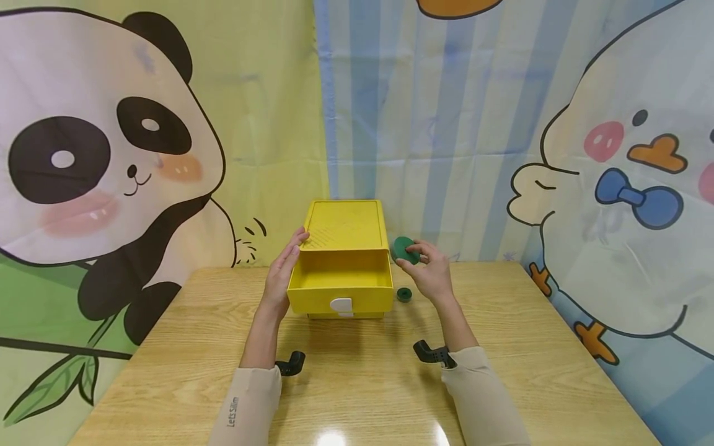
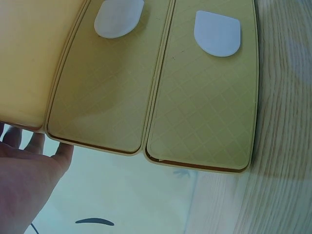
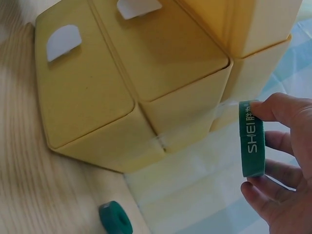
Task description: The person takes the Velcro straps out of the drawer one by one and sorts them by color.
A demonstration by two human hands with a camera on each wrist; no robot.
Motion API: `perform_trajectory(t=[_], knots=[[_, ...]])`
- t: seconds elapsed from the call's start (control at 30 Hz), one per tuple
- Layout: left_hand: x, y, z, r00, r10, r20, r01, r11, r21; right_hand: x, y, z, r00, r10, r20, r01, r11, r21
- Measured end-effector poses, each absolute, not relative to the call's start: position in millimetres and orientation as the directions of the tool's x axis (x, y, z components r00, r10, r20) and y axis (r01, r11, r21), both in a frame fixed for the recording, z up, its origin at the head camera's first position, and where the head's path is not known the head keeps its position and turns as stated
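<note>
A yellow drawer cabinet [image 1: 346, 223] stands on the table with its top drawer [image 1: 318, 300] pulled out; the drawer's visible inside holds nothing. My left hand [image 1: 281, 280] rests along the cabinet's left side, fingers nearly straight; some fingertips are hidden behind it in the left wrist view. To the right of the cabinet, my right hand [image 1: 434, 272] pinches a large green roll of tape [image 3: 251, 146] by its edges, above the table. White lettering runs along the roll's rim. A smaller green roll [image 1: 404, 295] lies on the table below that hand, beside the cabinet.
The wooden table [image 1: 357, 384] carries the cabinet near its back edge. A cartoon-printed curtain [image 1: 424, 124] hangs close behind. White pull tabs [image 2: 218, 34] stick out from the drawer fronts. Black wrist mounts [image 1: 428, 352] project inward from both forearms.
</note>
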State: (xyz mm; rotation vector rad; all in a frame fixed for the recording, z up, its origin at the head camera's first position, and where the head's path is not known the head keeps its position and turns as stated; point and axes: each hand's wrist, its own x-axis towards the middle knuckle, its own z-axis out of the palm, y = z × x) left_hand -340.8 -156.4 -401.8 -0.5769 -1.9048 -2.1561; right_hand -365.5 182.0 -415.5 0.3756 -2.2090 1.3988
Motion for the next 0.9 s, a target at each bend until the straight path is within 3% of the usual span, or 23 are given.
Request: perform_trajectory(t=[0.9], knots=[[-342.2,-157.1,-403.1,-0.905,0.106,0.413,0.398,-0.139,0.907,-378.1,193.1,-450.8,-0.933,0.011,0.359,-0.291,0.563,-0.774]])
